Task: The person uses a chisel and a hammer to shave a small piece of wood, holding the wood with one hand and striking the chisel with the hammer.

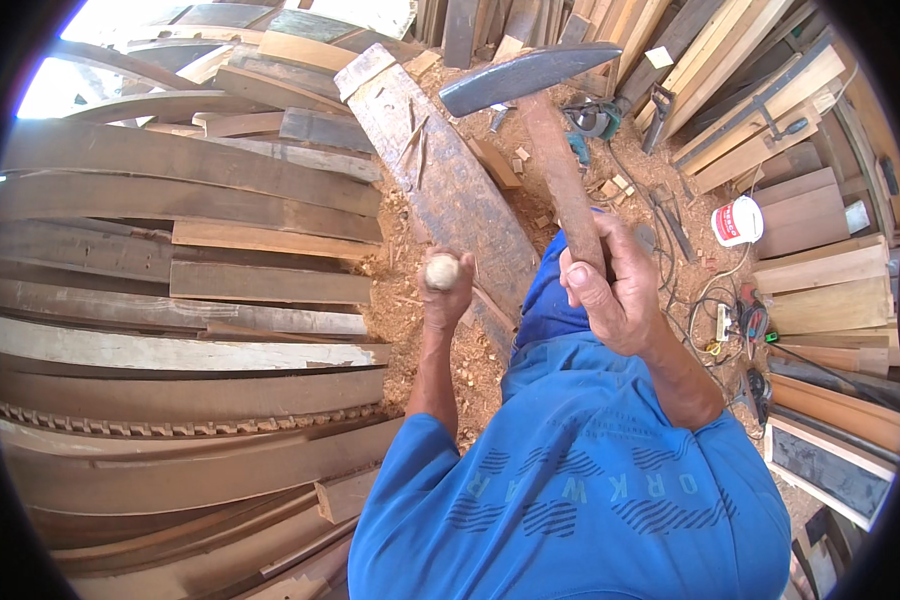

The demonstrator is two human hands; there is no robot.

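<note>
My right hand [618,285] is wrapped round the brown wooden handle of a hammer [562,165], raised in front of my body. Its long dark metal head lies across the top of the handle, tapering to the right. My left hand [450,300] is closed round an upright tool handle [442,271], whose round pale end faces up. The rest of that tool is hidden below my fist. Behind and beside my left hand stretches a long worn wooden board [440,185], with a few wood slivers on it. The hammer head is apart from the tool handle.
Stacked planks [180,240] fill the left side. Sawdust and chips [410,365] cover the ground. To the right are a green power tool [592,120], a white-and-red bucket [737,221], tangled cables [715,310], a handsaw [658,115] and leaning boards [820,200].
</note>
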